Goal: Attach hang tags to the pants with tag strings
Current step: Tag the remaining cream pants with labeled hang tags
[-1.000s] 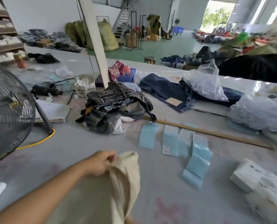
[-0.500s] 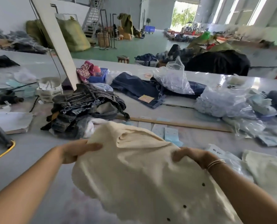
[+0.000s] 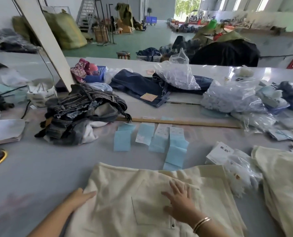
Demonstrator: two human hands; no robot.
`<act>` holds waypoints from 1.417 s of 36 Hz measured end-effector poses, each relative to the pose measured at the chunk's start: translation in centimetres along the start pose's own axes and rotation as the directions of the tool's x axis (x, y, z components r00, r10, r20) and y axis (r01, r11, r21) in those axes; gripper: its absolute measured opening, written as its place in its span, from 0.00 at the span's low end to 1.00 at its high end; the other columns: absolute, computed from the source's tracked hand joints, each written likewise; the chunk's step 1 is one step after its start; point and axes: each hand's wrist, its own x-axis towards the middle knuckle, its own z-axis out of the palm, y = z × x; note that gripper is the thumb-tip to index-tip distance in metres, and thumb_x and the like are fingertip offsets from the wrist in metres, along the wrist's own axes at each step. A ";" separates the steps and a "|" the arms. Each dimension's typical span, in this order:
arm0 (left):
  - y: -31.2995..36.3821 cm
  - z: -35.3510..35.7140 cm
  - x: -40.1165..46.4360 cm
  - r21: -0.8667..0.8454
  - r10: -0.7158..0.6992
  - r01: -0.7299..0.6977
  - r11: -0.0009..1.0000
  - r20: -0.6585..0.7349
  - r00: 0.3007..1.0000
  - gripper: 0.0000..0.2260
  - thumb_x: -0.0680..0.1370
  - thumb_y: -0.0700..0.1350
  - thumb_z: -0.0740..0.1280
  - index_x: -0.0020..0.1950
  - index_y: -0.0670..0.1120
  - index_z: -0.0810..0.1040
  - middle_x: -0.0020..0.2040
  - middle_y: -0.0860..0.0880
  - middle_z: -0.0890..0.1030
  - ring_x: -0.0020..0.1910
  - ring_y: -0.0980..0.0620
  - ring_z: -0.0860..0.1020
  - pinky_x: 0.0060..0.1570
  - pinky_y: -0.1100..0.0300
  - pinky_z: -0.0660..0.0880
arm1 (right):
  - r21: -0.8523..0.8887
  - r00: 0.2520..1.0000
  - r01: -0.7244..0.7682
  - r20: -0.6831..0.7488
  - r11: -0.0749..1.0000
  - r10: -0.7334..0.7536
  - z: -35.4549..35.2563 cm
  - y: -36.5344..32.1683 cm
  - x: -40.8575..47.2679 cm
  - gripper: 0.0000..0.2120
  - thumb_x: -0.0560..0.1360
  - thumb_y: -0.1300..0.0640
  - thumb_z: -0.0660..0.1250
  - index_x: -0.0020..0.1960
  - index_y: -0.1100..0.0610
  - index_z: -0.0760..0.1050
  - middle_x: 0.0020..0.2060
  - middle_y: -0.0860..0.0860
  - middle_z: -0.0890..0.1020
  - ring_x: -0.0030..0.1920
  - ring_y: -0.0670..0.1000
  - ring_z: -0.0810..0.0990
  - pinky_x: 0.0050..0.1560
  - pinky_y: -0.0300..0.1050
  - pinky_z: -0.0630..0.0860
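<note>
Cream pants (image 3: pixel 125 189) lie spread flat on the grey table in front of me, waistband toward the far side, a back pocket showing. My left hand (image 3: pixel 81 197) rests flat on the pants' left edge. My right hand (image 3: pixel 180 200) presses flat on the fabric near the pocket, fingers spread. Light blue hang tags (image 3: pixel 159 141) lie in rows just beyond the pants. A white tag packet in clear plastic (image 3: pixel 222 153) sits to the right of them.
A heap of striped and denim clothes (image 3: pixel 84 110) sits at left centre. More cream fabric (image 3: pixel 282 182) lies at the right. A wooden ruler (image 3: pixel 185 123), dark jeans (image 3: pixel 142 86), plastic bags (image 3: pixel 233 98) and a leaning white board (image 3: pixel 44 36) stand farther back.
The pants were held bunched up above the table; now they lie spread flat. Both hands went from gripping the fabric to lying flat on it.
</note>
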 end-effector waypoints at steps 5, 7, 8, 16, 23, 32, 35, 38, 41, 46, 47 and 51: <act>0.9 2.1 0.0 -0.048 -0.072 0.064 0.997 -0.183 0.981 0.25 0.75 0.50 0.71 0.64 0.34 0.72 0.63 0.35 0.76 0.61 0.38 0.75 0.55 0.52 0.72 | 0.294 0.937 -0.295 -0.098 0.909 0.336 3.0 2.8 -4.3 0.37 0.73 0.37 0.61 0.76 0.42 0.47 0.77 0.47 0.40 0.77 0.48 0.43 0.74 0.48 0.46; 1.0 2.9 -0.3 0.000 -0.055 0.057 0.998 -0.306 0.951 0.22 0.74 0.48 0.71 0.63 0.38 0.72 0.61 0.35 0.77 0.60 0.37 0.76 0.56 0.49 0.72 | 0.368 0.882 -0.412 -0.067 0.834 0.466 3.2 4.3 -5.8 0.41 0.72 0.39 0.66 0.76 0.47 0.47 0.76 0.53 0.54 0.75 0.49 0.57 0.70 0.40 0.56; 1.4 3.3 -0.6 0.046 -0.033 0.054 0.997 -0.369 0.929 0.21 0.74 0.47 0.71 0.63 0.39 0.73 0.61 0.36 0.77 0.60 0.37 0.76 0.56 0.48 0.72 | 0.459 0.853 -0.447 -0.038 0.767 0.520 3.2 5.0 -6.2 0.41 0.72 0.43 0.69 0.76 0.52 0.50 0.72 0.54 0.64 0.71 0.51 0.65 0.66 0.39 0.62; 6.9 11.2 -5.4 0.333 0.348 -0.246 0.910 -0.293 0.891 0.35 0.70 0.62 0.50 0.75 0.51 0.64 0.79 0.42 0.52 0.77 0.41 0.53 0.72 0.42 0.48 | 0.835 0.773 -0.463 0.219 0.295 0.595 2.4 8.2 -6.7 0.24 0.70 0.55 0.76 0.61 0.64 0.75 0.49 0.57 0.81 0.45 0.50 0.77 0.47 0.39 0.70; 7.3 15.7 -7.3 0.507 0.580 -0.462 0.728 -0.096 0.809 0.28 0.66 0.59 0.55 0.49 0.45 0.86 0.52 0.35 0.83 0.46 0.34 0.83 0.37 0.27 0.72 | 0.837 0.886 -0.383 0.213 0.392 0.412 0.4 7.5 -6.9 0.11 0.67 0.55 0.76 0.47 0.56 0.80 0.30 0.42 0.82 0.29 0.38 0.79 0.28 0.29 0.70; 10.9 16.0 -8.5 0.310 0.434 -0.389 0.868 -0.090 0.897 0.24 0.82 0.59 0.47 0.78 0.58 0.47 0.79 0.51 0.40 0.78 0.54 0.43 0.75 0.47 0.46 | 0.958 0.936 0.092 -0.176 0.271 0.306 -5.8 6.8 -8.3 0.08 0.72 0.69 0.68 0.50 0.60 0.76 0.41 0.56 0.84 0.38 0.50 0.83 0.35 0.42 0.78; 13.0 16.4 -10.9 0.222 0.592 -0.557 0.800 -0.145 0.792 0.27 0.77 0.68 0.36 0.74 0.62 0.51 0.77 0.58 0.44 0.76 0.62 0.44 0.74 0.52 0.44 | 0.953 0.937 0.126 -0.205 0.274 0.284 -8.5 8.5 -8.6 0.11 0.71 0.68 0.69 0.51 0.57 0.77 0.42 0.55 0.84 0.41 0.52 0.83 0.40 0.47 0.80; 13.6 17.4 -11.8 0.185 0.649 -0.626 0.757 -0.109 0.753 0.22 0.81 0.61 0.49 0.75 0.62 0.56 0.79 0.58 0.49 0.77 0.61 0.48 0.73 0.55 0.43 | 0.954 0.941 0.100 -0.183 0.284 0.283 -9.6 11.8 -8.8 0.13 0.71 0.67 0.70 0.53 0.55 0.77 0.44 0.55 0.84 0.43 0.53 0.83 0.39 0.46 0.80; 13.8 18.7 -12.7 0.363 0.684 -0.650 0.668 0.045 0.728 0.25 0.77 0.65 0.54 0.74 0.66 0.59 0.79 0.54 0.52 0.77 0.57 0.53 0.73 0.44 0.49 | 0.965 0.930 -0.053 -0.046 0.255 0.364 -7.3 15.8 -8.1 0.13 0.72 0.72 0.67 0.54 0.62 0.76 0.40 0.58 0.84 0.38 0.54 0.83 0.34 0.45 0.79; 11.8 21.8 -12.3 0.570 0.654 -0.552 0.608 0.034 0.756 0.41 0.39 0.71 0.73 0.51 0.60 0.84 0.51 0.47 0.85 0.45 0.52 0.85 0.34 0.39 0.78 | 0.752 0.802 -0.479 0.166 0.452 0.574 0.2 19.3 -6.3 0.18 0.70 0.64 0.72 0.59 0.68 0.76 0.48 0.60 0.82 0.48 0.57 0.80 0.49 0.46 0.75; 11.5 21.9 -11.8 0.585 0.657 -0.560 0.587 0.061 0.752 0.41 0.42 0.71 0.73 0.54 0.60 0.82 0.52 0.48 0.84 0.46 0.53 0.84 0.36 0.42 0.79 | 0.705 0.786 -0.512 0.154 0.491 0.599 0.9 19.3 -6.0 0.20 0.70 0.61 0.73 0.60 0.66 0.75 0.51 0.60 0.81 0.52 0.57 0.79 0.50 0.44 0.73; 10.9 17.3 -9.9 0.417 0.739 -0.632 0.653 -0.170 0.651 0.19 0.65 0.54 0.61 0.47 0.50 0.86 0.51 0.46 0.84 0.42 0.47 0.84 0.38 0.54 0.80 | 0.611 0.788 -0.510 0.049 0.606 0.614 1.3 19.5 -5.1 0.13 0.69 0.57 0.72 0.51 0.56 0.72 0.49 0.56 0.81 0.53 0.57 0.78 0.47 0.44 0.69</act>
